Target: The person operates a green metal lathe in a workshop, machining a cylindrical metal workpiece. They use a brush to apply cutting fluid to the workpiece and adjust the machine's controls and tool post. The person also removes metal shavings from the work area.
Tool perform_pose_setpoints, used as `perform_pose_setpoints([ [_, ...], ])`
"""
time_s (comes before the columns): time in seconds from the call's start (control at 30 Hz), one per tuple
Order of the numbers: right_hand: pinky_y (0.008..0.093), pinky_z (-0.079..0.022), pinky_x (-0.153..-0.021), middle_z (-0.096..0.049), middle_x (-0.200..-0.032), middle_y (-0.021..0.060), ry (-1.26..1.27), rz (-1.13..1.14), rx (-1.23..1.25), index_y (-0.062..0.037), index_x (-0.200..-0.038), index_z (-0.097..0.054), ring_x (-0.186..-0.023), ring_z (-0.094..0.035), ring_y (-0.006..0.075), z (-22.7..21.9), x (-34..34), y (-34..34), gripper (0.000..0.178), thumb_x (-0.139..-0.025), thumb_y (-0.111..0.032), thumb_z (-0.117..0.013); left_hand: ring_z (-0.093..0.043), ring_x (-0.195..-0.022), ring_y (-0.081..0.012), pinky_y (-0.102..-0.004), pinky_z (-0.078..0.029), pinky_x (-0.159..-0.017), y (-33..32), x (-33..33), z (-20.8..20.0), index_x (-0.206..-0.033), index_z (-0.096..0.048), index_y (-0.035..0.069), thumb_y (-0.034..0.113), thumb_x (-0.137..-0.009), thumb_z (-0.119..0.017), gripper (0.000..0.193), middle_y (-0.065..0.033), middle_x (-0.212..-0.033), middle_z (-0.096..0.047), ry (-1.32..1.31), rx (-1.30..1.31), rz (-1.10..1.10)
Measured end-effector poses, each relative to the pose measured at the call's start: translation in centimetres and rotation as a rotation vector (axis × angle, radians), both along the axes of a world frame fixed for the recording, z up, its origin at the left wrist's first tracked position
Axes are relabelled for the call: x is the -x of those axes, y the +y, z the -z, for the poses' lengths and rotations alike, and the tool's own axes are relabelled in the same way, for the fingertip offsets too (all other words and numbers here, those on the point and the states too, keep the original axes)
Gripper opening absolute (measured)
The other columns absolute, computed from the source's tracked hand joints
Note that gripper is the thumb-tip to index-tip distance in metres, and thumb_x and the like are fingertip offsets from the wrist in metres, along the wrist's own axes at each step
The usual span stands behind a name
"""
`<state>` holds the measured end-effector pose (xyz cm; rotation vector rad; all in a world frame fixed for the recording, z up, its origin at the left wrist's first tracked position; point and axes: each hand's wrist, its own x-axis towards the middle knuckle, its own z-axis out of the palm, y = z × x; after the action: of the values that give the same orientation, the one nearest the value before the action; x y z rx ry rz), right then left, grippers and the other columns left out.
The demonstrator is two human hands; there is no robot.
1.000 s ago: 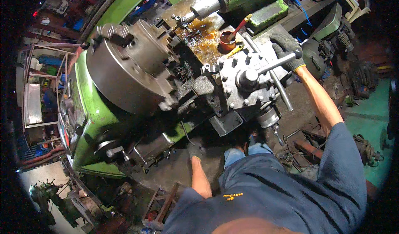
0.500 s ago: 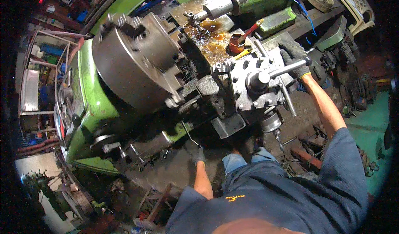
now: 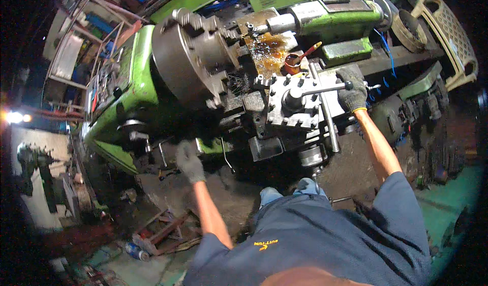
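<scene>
My left hand [image 3: 190,163], in a grey glove and smeared by motion, is in front of the green lathe's lower front, left of a bent lever [image 3: 226,156]. Its fingers cannot be made out. My right hand [image 3: 353,92], gloved too, is wrapped over the crank handle [image 3: 374,86] at the right end of the tool slide. The black knob of the tool post lever [image 3: 325,88] overlaps it in view. Beside it sits the square tool post [image 3: 278,117] with bolts around its top. The big steel chuck [image 3: 173,57] stands at the left, its jaws facing right.
Behind the tool post stands a small reddish pot [image 3: 292,66] with a red-handled brush [image 3: 310,50]. The oily carriage top [image 3: 264,47] and green tailstock [image 3: 338,16] lie beyond. Metal shavings [image 3: 241,84] hang by the chuck. A metal frame [image 3: 165,227] is on the floor.
My left hand has left the bent lever and moved left along the lathe's front. My right hand remains at the slide's end. The view has tilted and shifted.
</scene>
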<state>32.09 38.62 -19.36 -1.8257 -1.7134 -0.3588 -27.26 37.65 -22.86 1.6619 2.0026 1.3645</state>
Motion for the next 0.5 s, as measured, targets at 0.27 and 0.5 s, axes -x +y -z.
perform_pose_setpoints([
  [0.27, 0.0467, -0.048, -0.097, -0.067, -0.111, 0.0172, 0.083, 0.003, 0.069, -0.0077, -0.111, -0.067, -0.109, -0.062, 0.0381, -0.6, 0.5, -0.6, 0.03, -0.082, -0.014, -0.067, -0.063, -0.106, -0.0357, -0.045, -0.049, -0.095, 16.7, 1.7, -19.5, -0.112, -0.069, 0.008, 0.015, -0.09, -0.055, 0.026, -0.0157, -0.11, -0.068, 1.102, -0.536, 0.087],
  [0.5, 0.0472, -0.047, -0.099, -0.068, -0.113, 0.0173, 0.07, -0.002, 0.041, -0.0079, -0.11, -0.068, -0.11, -0.061, 0.0372, 0.3, -0.7, -0.4, 0.027, -0.085, -0.018, -0.066, -0.062, -0.098, -0.0384, -0.0469, -0.048, -0.089, 24.0, 3.9, -18.6, -0.092, -0.07, 0.007, 0.01, -0.083, -0.055, 0.018, -0.0166, -0.097, -0.067, 1.084, -0.424, 0.05],
])
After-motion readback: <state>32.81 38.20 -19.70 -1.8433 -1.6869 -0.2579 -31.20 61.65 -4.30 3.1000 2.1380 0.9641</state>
